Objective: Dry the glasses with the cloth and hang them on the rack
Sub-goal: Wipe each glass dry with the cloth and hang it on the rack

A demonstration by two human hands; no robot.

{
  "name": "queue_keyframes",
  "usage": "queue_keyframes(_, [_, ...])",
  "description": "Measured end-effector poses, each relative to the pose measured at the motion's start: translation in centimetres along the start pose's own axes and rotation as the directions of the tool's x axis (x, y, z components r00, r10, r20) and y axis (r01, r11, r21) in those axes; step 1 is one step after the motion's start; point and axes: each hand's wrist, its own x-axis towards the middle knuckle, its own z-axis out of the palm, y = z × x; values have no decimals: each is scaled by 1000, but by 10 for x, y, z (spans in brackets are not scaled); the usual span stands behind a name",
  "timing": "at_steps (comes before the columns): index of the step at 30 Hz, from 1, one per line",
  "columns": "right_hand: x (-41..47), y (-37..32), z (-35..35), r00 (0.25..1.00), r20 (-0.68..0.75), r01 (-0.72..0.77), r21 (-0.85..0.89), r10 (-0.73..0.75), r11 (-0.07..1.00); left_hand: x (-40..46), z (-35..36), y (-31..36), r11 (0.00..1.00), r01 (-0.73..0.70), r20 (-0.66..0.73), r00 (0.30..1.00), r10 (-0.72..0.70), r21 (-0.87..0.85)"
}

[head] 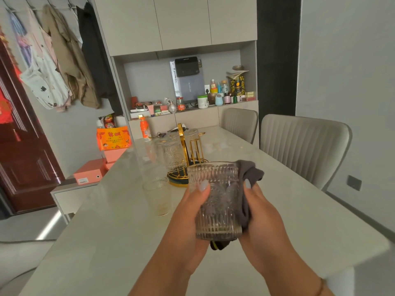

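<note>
The left hand [192, 212] is gripping the glass [215, 199] round its lower wall, thumb lying across the near face, while the right hand [259, 212] is pressing the cloth [249, 174] against the glass's right side, fingers curled round the fabric. The glass is being held upright in the air above the desk [106, 231], just in front of the rack [186, 146]. Judgement on handling: the glass is looking thick-walled and ribbed, so fairly heavy for its kind, rigid, and breakable if dropped on the hard desk; the embossed ribs are giving the fingers some purchase, yet any wet film would be making it slippery. Best hold is reading as round the body near the base, as the left hand is doing, leaving rim and inside free for the cloth. The cloth is soft, limp and dark grey, bunching easily, so it is needing a full-hand hold to keep it pressed on. Counts: one glass in the hands; one spare glass [158, 197] standing upright on the desk left of the rack; glasses hung upside down on the rack are appearing to number three, though they are overlapping and clear, so the count is uncertain. One cloth, one gold wire rack with at least one free peg showing.
</note>
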Motion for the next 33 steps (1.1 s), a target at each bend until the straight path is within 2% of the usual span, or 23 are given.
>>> queue_keyframes(2, [1, 4, -2, 994, -105, 18, -54, -23, 998, 1, 0, 0, 998, -17, -79, 997, 21, 54])
queue_keyframes(5, [1, 6, -3, 973, -204, 69, -199, -110, 978, 1, 6, -2, 942, -57, -260, 954, 149, 330])
queue_keyframes(7, [-3, 6, 0, 950, -207, 148, -356, -233, 923, -4, 13, -2, 910, -83, -279, 937, 211, 407])
queue_keyframes(10, [-10, 4, 6, 921, -117, 278, -468, -370, 839, -5, 15, -5, 921, -121, -244, 944, 222, 370])
queue_keyframes(12, [-10, 2, 7, 931, -68, 296, -431, -358, 852, -4, 11, -4, 965, -126, -216, 960, 177, 229])
queue_keyframes(15, [-5, 1, 7, 984, 12, 175, -227, -177, 958, -3, 8, -5, 995, -99, -122, 987, 100, 18])
queue_keyframes(17, [-1, 1, 7, 998, 48, 47, -9, -47, 999, -3, 8, -6, 996, -89, -73, 994, 87, -32])
queue_keyframes(19, [0, 0, 6, 998, 54, -19, 132, 12, 991, -4, 8, -4, 997, -70, -58, 996, 68, -21])
queue_keyframes(21, [0, 1, 5, 999, 7, 44, 115, -45, 992, -2, 7, -2, 998, -45, -65, 997, 48, 52])
queue_keyframes(22, [0, 2, 4, 995, -40, 89, 49, -87, 995, -2, 6, -2, 993, -43, -94, 994, 54, 111])
queue_keyframes(25, [-5, 10, 5, 959, -175, 170, -274, -223, 947, -1, 7, -3, 978, -53, -191, 977, 92, 202])
queue_keyframes(28, [-11, 11, 10, 929, -119, 263, -456, -351, 850, -6, 12, -9, 973, -114, -175, 973, 150, 199])
queue_keyframes(30, [-10, 5, 11, 946, -58, 265, -434, -320, 861, -4, 10, -9, 981, -151, -124, 978, 166, 124])
queue_keyframes(33, [-5, -1, 10, 997, 11, 73, -133, -72, 988, 0, 3, -6, 990, -137, -73, 987, 140, 36])
